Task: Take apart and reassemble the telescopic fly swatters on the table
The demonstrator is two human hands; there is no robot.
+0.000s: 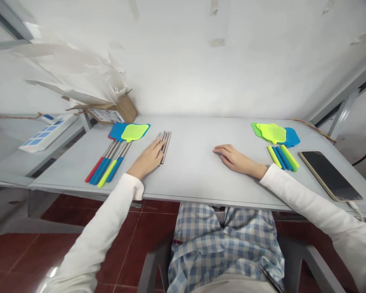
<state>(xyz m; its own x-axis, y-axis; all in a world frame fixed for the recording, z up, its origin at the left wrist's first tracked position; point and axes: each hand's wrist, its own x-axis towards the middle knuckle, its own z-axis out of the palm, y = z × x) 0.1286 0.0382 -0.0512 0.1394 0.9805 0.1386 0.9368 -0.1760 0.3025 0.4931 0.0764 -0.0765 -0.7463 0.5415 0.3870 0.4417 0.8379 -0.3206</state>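
My left hand (147, 158) rests at a bundle of thin metal rods (167, 147) lying side by side, its bent fingers closed on the near-left rods and partly hiding them. My right hand (236, 158) lies on the tabletop with its fingers stretched out and nothing in them. Left of the rods are several assembled fly swatters with coloured handles (105, 170), their blue, red and yellow-green heads (134, 132) stacked. Loose swatter heads (274, 133) in green, yellow and blue are piled at the right. Several yellow, blue and green handle grips (283, 158) sit just in front of them.
A black-screened phone (331, 175) with a cable lies at the right edge of the grey table (195, 175). An open cardboard box (122, 110) stands at the back left, beyond the swatters. Farther left is a white power strip (49, 133). A white wall borders the back.
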